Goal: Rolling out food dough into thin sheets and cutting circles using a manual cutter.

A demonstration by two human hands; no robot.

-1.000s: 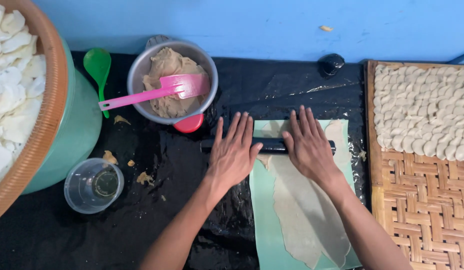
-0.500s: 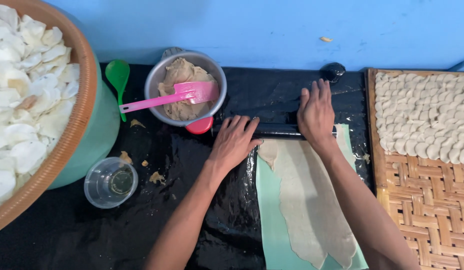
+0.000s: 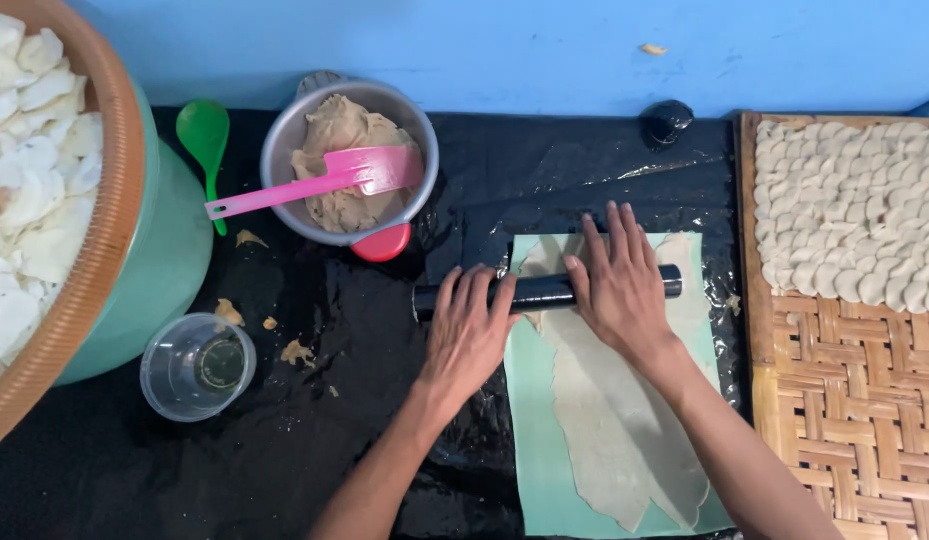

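A black rolling pin (image 3: 540, 292) lies across a thin beige sheet of dough (image 3: 612, 410) on a pale green mat (image 3: 532, 440). My left hand (image 3: 468, 332) rests flat on the pin's left end, fingers spread, over the black plastic. Flat on the pin's right half lies my right hand (image 3: 618, 285), its fingers reaching past the pin onto the dough. Neither hand curls around the pin.
A metal bowl (image 3: 284, 140) of brown dough with a pink spatula (image 3: 314, 180) stands behind the pin. A green spoon (image 3: 204, 135), a clear plastic cup (image 3: 196, 366), a teal tub under a basket (image 3: 109, 215) of white pieces sit left. A woven tray (image 3: 844, 380) with small cut dough pieces lies right.
The pin with both palms on it first rolled away from me toward the blue wall, then came back nearer. The camera view has shifted.
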